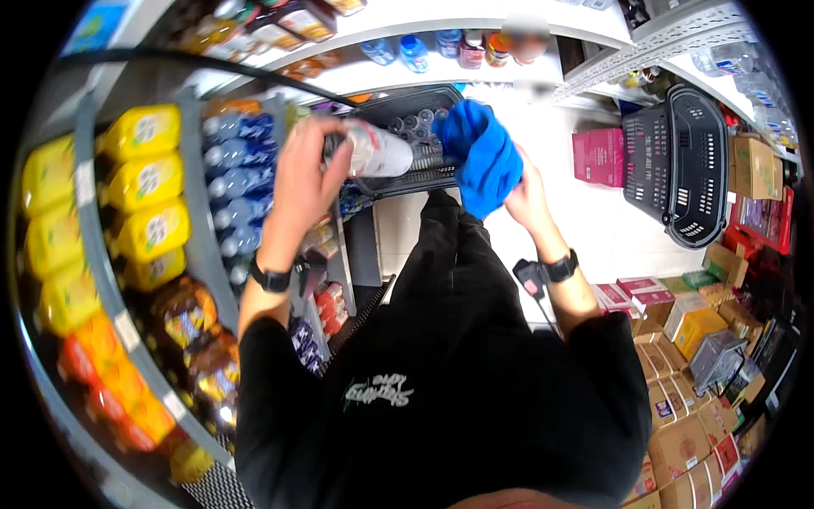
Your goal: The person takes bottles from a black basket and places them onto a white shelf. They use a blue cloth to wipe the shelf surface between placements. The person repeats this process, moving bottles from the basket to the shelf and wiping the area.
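My left hand (309,171), slightly smeared by motion, grips one end of a blurred whitish bottle (383,153) with some red on it. Thumb and fingers sit on either side of that end, and the bottle lies nearly sideways over the black basket (428,181). In my right hand (529,193) a bunched blue cloth (485,163) hangs beside the basket's right end; the cloth covers part of my fingers. Several small clear bottles (415,127) lie inside the basket.
Shelves on the left carry yellow jugs (151,180) and clear blue-labelled bottles (243,185). Ahead, a white shelf holds blue-capped bottles (414,53). A second black basket (678,165) stands at right beside a magenta box (598,157). Cardboard boxes (682,441) crowd the lower right.
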`<state>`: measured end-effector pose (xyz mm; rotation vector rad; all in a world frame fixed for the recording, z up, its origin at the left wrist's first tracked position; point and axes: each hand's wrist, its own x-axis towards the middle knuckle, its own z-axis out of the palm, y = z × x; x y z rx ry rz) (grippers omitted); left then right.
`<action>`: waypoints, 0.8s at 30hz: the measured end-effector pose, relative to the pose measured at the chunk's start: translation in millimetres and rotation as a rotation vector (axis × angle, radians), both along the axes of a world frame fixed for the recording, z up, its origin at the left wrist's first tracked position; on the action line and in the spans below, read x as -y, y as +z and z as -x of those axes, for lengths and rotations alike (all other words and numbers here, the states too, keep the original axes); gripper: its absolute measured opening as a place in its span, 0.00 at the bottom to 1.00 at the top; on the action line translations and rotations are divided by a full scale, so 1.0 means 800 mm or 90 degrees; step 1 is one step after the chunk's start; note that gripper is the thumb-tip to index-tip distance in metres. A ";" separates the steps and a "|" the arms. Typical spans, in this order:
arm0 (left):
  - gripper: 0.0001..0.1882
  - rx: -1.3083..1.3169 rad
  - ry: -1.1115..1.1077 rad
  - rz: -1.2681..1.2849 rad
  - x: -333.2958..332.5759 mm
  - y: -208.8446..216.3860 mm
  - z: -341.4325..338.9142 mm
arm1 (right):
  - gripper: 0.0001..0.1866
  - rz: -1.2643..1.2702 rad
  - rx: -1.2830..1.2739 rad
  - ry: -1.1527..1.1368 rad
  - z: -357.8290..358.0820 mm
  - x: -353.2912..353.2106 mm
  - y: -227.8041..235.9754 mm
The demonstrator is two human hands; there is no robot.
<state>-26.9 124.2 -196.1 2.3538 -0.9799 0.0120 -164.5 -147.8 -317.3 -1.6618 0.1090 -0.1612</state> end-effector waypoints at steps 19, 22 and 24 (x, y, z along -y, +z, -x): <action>0.13 0.083 -0.085 0.256 0.069 0.233 0.004 | 0.39 0.026 0.325 0.029 -0.080 -0.076 0.264; 0.11 0.089 -0.114 0.318 0.051 0.237 -0.009 | 0.47 0.153 0.475 0.007 -0.097 -0.090 0.293; 0.10 0.110 -0.120 0.334 0.046 0.250 -0.015 | 0.48 0.184 0.502 -0.007 -0.100 -0.098 0.296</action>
